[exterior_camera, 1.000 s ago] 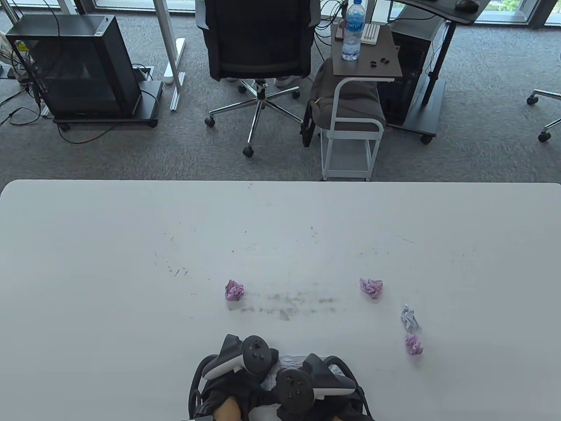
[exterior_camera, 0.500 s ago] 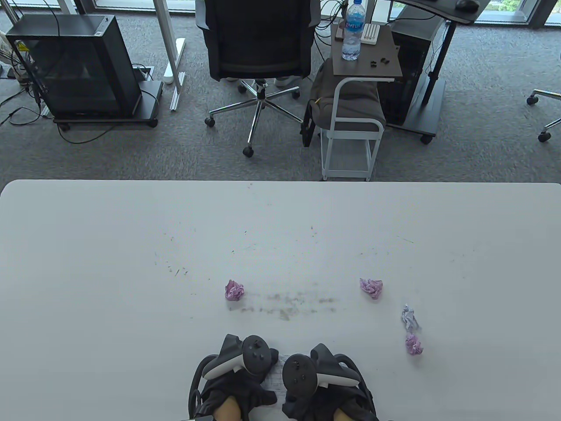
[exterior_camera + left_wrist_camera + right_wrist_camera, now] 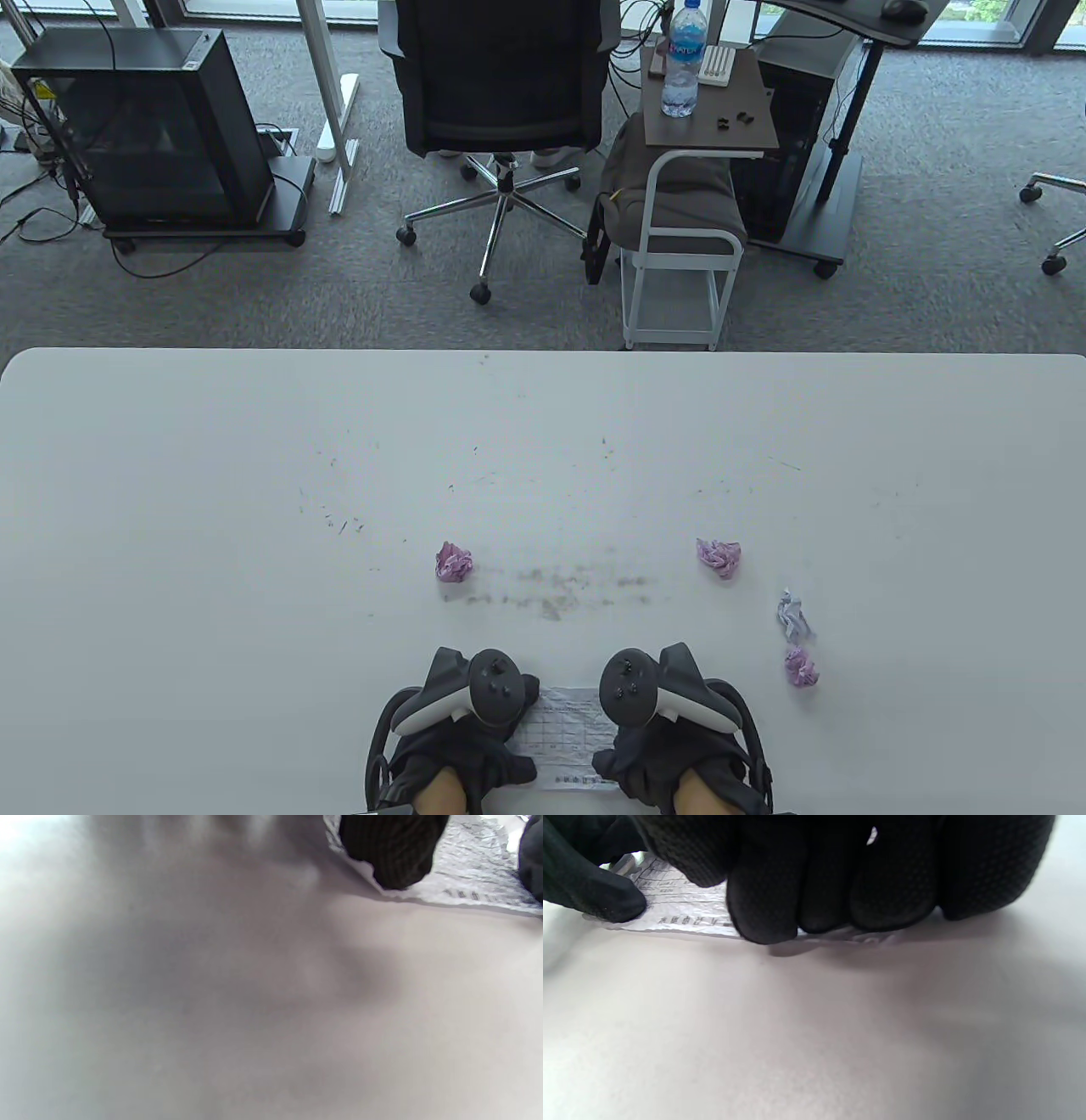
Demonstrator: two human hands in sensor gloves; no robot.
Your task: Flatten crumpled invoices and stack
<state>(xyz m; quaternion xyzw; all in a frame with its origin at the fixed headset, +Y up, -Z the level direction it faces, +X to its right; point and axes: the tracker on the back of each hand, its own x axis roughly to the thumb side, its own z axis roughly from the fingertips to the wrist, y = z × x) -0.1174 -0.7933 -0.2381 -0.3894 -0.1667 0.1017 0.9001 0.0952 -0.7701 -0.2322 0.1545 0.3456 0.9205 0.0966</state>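
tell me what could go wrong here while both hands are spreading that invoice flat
1. The invoice is thin and creased, with the left hand and right hand pressing on opposite ends; pulling apart too hard could tear it.
2. It lies close to the table's near edge, so it might slide off.
3. The nearest pink ball sits to the right of the right hand; a wide sweep could knock it away.

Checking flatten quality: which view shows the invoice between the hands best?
Table view: the invoice lies spread on the table between the left hand and right hand, its printed grid visible. Left wrist view shows only a wrinkled corner under a fingertip; right wrist view shows one edge beneath the fingers.
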